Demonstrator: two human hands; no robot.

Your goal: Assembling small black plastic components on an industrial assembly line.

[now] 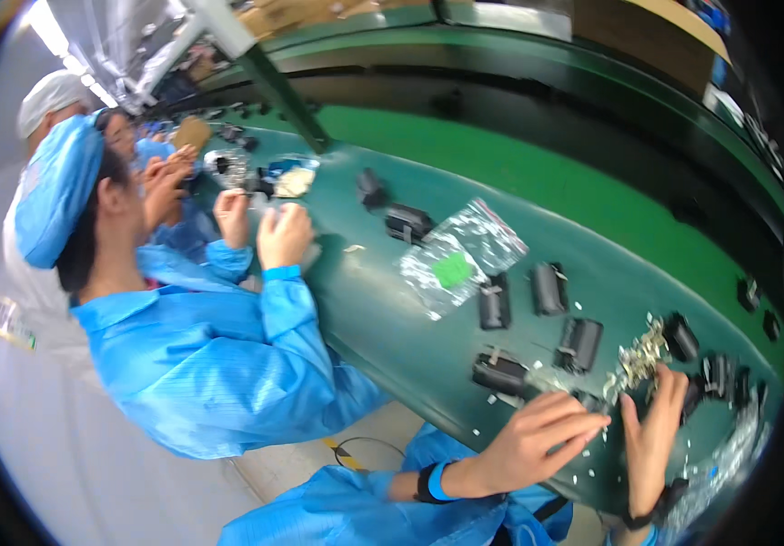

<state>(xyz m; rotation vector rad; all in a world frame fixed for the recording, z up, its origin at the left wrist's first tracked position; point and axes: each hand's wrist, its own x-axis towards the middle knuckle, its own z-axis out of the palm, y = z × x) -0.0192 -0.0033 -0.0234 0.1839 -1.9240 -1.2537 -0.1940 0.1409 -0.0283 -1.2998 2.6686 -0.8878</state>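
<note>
Green worktop (360,305) curves past a co-worker (210,355) in blue, with black units (579,344) spread around your hands and small pale-gold pieces (642,353) heaped just beyond them, presumably for short reaches. Your left hand (530,444) has its fingers drawn together (whether around something, I can't tell), while your right hand (652,432) parts thumb from fingers beside the heap, a spread that would suit small loose bits.

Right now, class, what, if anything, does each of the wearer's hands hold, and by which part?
Neither can be told: no held thing shows clearly at the left hand, nor at the right hand beside the pile of pale pieces.
</note>
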